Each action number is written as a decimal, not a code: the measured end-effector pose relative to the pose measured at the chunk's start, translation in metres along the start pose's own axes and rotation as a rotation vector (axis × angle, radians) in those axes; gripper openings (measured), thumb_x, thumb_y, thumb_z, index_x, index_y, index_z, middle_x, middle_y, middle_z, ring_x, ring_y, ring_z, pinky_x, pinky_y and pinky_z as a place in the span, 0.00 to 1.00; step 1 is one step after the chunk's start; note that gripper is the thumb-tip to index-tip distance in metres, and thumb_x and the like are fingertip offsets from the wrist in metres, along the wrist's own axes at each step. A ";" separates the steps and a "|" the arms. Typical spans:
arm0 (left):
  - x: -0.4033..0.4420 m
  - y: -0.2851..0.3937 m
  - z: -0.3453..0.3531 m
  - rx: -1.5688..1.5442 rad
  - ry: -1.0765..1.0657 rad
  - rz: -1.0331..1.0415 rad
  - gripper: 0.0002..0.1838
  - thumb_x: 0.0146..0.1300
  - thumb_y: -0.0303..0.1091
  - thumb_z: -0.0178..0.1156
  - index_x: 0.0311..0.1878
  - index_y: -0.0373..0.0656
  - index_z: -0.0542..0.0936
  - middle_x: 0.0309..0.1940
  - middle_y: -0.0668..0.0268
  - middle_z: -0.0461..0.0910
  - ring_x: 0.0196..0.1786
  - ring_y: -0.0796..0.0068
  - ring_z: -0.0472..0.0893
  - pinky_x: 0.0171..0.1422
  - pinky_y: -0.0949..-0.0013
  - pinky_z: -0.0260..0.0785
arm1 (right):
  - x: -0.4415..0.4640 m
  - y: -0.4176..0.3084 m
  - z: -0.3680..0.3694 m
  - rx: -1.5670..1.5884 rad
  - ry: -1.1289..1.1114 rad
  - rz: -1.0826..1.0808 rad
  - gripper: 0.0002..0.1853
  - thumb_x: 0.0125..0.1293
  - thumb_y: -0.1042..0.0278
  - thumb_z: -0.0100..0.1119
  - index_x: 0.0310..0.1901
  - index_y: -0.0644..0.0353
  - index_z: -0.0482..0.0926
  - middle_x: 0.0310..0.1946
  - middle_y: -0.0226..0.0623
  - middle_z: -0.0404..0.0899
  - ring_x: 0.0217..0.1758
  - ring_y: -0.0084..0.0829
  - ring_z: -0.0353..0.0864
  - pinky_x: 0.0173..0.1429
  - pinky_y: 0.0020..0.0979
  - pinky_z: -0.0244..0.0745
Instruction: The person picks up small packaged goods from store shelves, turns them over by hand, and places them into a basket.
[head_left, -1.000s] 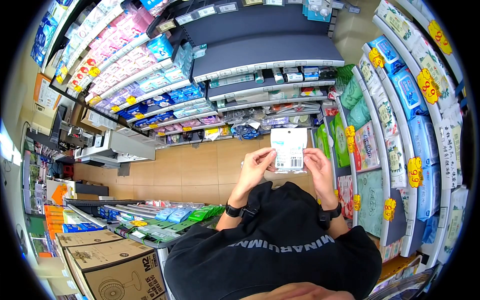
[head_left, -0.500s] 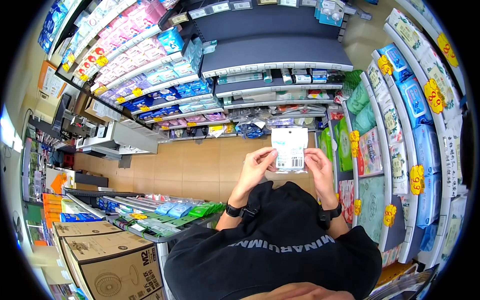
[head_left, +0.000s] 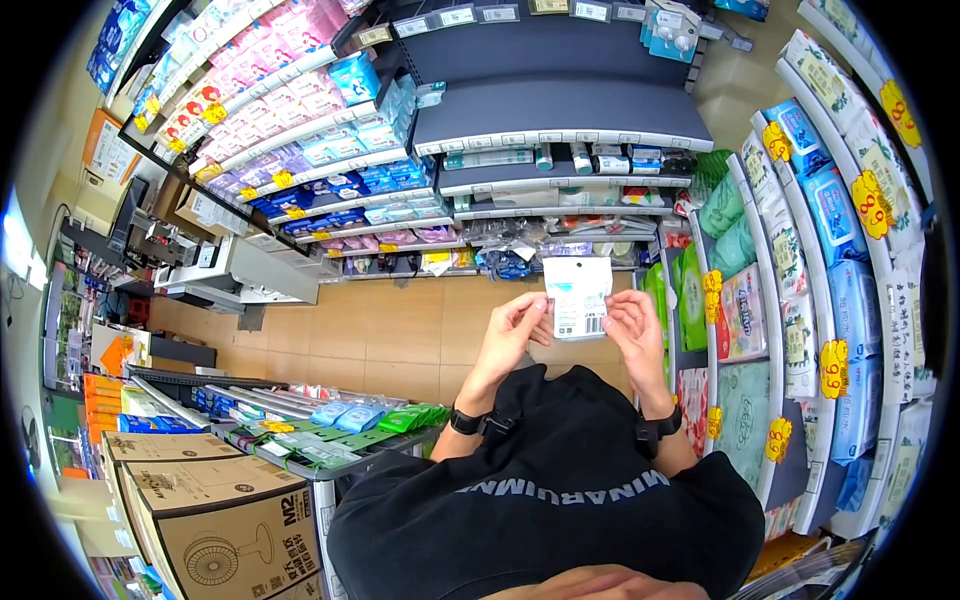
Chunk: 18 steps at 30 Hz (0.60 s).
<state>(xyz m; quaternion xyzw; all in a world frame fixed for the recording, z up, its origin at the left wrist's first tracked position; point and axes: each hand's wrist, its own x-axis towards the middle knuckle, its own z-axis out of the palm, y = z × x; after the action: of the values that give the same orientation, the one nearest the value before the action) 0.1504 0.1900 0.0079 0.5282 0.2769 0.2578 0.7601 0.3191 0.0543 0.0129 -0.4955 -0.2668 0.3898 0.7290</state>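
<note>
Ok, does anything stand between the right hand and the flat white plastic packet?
Nothing visible does. The bare right hand is at the right edge of the packet, the bare left hand at its left edge.

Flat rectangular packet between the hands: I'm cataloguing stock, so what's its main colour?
The packet is white, clearest in the head view.

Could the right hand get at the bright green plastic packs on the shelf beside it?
Probably yes: the right hand is by the right edge of the flat white packet, and nothing visible blocks the bright green plastic packs.
</note>
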 end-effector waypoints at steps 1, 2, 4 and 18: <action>0.000 -0.001 0.000 0.040 -0.029 0.022 0.15 0.73 0.34 0.57 0.55 0.33 0.79 0.42 0.64 0.83 0.36 0.81 0.81 0.38 0.76 0.75 | 0.000 0.003 -0.003 0.000 0.001 -0.001 0.16 0.65 0.81 0.63 0.52 0.63 0.72 0.48 0.35 0.76 0.52 0.21 0.77 0.59 0.23 0.72; 0.000 -0.002 0.001 0.080 -0.059 0.044 0.16 0.73 0.33 0.57 0.57 0.33 0.77 0.42 0.65 0.83 0.36 0.81 0.81 0.38 0.77 0.75 | 0.001 0.005 -0.006 -0.035 -0.027 0.016 0.15 0.65 0.80 0.62 0.51 0.62 0.71 0.49 0.34 0.76 0.52 0.22 0.77 0.59 0.24 0.72; 0.000 -0.004 0.000 0.071 -0.073 0.053 0.16 0.73 0.33 0.57 0.59 0.34 0.76 0.43 0.65 0.83 0.38 0.81 0.81 0.38 0.77 0.75 | 0.001 0.009 -0.007 -0.070 -0.054 0.032 0.15 0.65 0.80 0.62 0.51 0.61 0.71 0.49 0.33 0.76 0.53 0.23 0.77 0.60 0.24 0.71; -0.017 -0.008 0.020 0.117 -0.119 -0.057 0.26 0.72 0.43 0.61 0.66 0.39 0.69 0.58 0.64 0.75 0.49 0.77 0.80 0.51 0.69 0.74 | -0.013 0.007 -0.002 -0.130 -0.299 0.154 0.22 0.68 0.75 0.62 0.61 0.66 0.67 0.58 0.44 0.74 0.64 0.32 0.75 0.68 0.33 0.70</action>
<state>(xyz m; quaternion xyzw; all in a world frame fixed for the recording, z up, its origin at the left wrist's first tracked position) 0.1530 0.1623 0.0092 0.5782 0.2606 0.1875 0.7501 0.3114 0.0438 0.0061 -0.4971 -0.3580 0.4958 0.6156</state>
